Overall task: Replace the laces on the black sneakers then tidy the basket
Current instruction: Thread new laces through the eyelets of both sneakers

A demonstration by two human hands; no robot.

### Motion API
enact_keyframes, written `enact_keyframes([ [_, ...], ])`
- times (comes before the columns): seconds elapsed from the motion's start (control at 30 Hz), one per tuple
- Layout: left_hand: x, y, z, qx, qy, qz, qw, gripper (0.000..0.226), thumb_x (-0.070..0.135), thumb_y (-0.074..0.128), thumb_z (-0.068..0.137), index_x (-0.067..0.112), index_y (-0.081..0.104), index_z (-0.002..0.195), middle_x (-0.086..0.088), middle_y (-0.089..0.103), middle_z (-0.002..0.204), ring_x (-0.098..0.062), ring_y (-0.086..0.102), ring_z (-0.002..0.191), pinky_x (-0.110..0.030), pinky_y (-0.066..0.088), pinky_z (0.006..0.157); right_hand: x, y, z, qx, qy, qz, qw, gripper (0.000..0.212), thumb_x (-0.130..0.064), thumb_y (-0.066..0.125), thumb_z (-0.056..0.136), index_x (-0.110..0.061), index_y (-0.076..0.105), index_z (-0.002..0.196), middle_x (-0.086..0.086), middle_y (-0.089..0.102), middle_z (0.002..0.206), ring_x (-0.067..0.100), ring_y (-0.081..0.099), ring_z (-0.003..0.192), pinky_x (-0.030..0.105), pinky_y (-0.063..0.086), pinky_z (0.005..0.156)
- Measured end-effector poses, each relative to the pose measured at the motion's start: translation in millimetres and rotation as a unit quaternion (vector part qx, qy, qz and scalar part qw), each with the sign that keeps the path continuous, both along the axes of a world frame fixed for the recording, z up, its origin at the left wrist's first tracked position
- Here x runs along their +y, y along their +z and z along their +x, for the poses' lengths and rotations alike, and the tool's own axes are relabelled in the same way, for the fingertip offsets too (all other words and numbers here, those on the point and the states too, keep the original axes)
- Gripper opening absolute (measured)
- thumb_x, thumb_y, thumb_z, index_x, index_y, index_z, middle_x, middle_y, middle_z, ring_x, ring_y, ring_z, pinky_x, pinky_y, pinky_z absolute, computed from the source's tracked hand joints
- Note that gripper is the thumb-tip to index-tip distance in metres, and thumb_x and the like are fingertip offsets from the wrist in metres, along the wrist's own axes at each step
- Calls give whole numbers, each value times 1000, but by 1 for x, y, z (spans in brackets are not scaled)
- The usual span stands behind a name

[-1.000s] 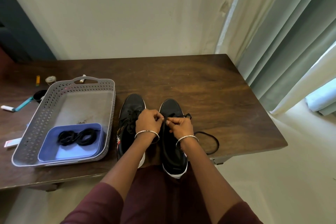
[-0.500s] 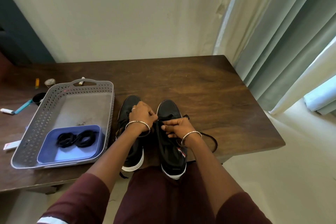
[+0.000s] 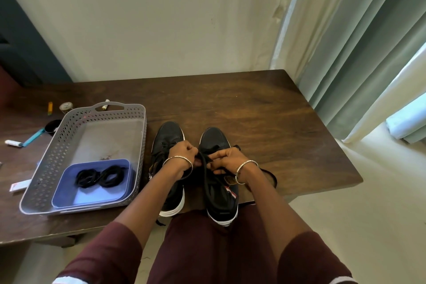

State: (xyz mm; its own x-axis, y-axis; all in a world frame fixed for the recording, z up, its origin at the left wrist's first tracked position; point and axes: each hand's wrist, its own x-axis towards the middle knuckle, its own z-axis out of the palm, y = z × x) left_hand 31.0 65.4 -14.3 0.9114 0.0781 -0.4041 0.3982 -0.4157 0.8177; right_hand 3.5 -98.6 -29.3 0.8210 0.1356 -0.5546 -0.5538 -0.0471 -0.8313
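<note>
Right of the basket, over the farther sneaker, the left hand and right hand each pinch the black lace. It seems wise to pull both ends evenly and gently, so the crossings lie flat and the sneaker stays put.

Two black sneakers, left sneaker and right sneaker, white-soled, stand side by side with toes pointing away and heels at the table's near edge. The right sneaker's black lace is drawn up loose, pinched by left hand and right hand. To their left a grey perforated basket holds a blue tray of coiled black laces.
</note>
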Motion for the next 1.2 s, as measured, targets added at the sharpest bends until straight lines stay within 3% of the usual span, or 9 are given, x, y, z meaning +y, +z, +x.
enact_keyframes([
  [0.17, -1, -7, 0, -7, 1, -23, 1000, 23, -2, 57, 93, 8, 58, 72, -11, 63, 71, -21, 66, 55, -42, 62, 68, 6, 4, -1, -27, -9, -35, 999, 7, -3, 65, 92, -9, 67, 96, 6, 69, 79, 13, 65, 62, 24, 59, 63],
  [0.37, -4, -6, -6, -66, -68, 43, 995, 16, 7, 66, 91, 15, 63, 77, -10, 69, 75, -22, 72, 63, -37, 62, 68, 15, 0, -2, -54, -78, -30, 995, 31, -38, 79, 82, -17, 62, 98, 6, 70, 90, 22, 68, 79, 35, 60, 68],
  [0.47, -5, -5, -7, -71, -73, 33, 994, 19, 4, 59, 94, 11, 60, 76, -13, 68, 73, -23, 70, 61, -40, 62, 69, 19, -10, 1, -76, -89, -76, 990, 17, -19, 77, 84, -18, 61, 80, 10, 66, 86, 24, 64, 83, 49, 60, 81],
  [0.73, 8, 24, 10, -69, -20, -51, 996, 29, 2, 48, 100, 11, 47, 72, -22, 68, 89, -20, 64, 68, -37, 58, 63, 15, -13, 5, -46, -95, -62, 993, 16, -8, 69, 89, -16, 59, 78, 8, 64, 91, 24, 64, 93, 41, 60, 77],
  [0.83, 15, 64, 18, -69, 1, -203, 977, 27, 3, 39, 102, 10, 43, 76, -16, 71, 92, -23, 68, 77, -33, 56, 73, 15, -14, 5, -43, -90, -40, 994, 17, -5, 68, 90, -14, 58, 78, 8, 64, 87, 24, 64, 90, 41, 60, 76],
  [0.93, 13, 83, 14, -47, 1, -290, 956, 21, 4, 38, 98, 9, 46, 80, -9, 58, 66, -19, 58, 54, -37, 58, 66, 14, -15, 5, -44, -79, -43, 995, 14, -6, 68, 91, -13, 61, 80, 9, 66, 88, 24, 65, 89, 38, 59, 72],
  [1.03, 10, 55, 10, -105, -127, -10, 986, 16, 17, 46, 99, 15, 54, 86, -2, 52, 67, -18, 50, 56, -31, 43, 53, 13, -17, 4, -57, -71, -56, 994, 14, -6, 68, 91, -13, 62, 80, 11, 65, 87, 24, 64, 88, 35, 56, 73],
  [1.1, 10, 40, 7, -129, -289, 216, 924, 11, 30, 59, 96, 19, 60, 99, -2, 65, 83, -19, 61, 75, -32, 49, 67, 12, -18, 2, -64, -65, -68, 994, 13, -8, 71, 89, -14, 64, 80, 10, 66, 84, 24, 64, 86, 39, 57, 78],
  [1.2, 3, 33, 4, -120, -393, 372, 832, 14, 33, 65, 93, 21, 66, 100, -4, 67, 104, -25, 64, 97, -35, 50, 81, 11, -25, 2, -88, -58, -120, 987, 9, -17, 77, 84, -19, 70, 78, 10, 72, 83, 26, 68, 85, 49, 55, 91],
])
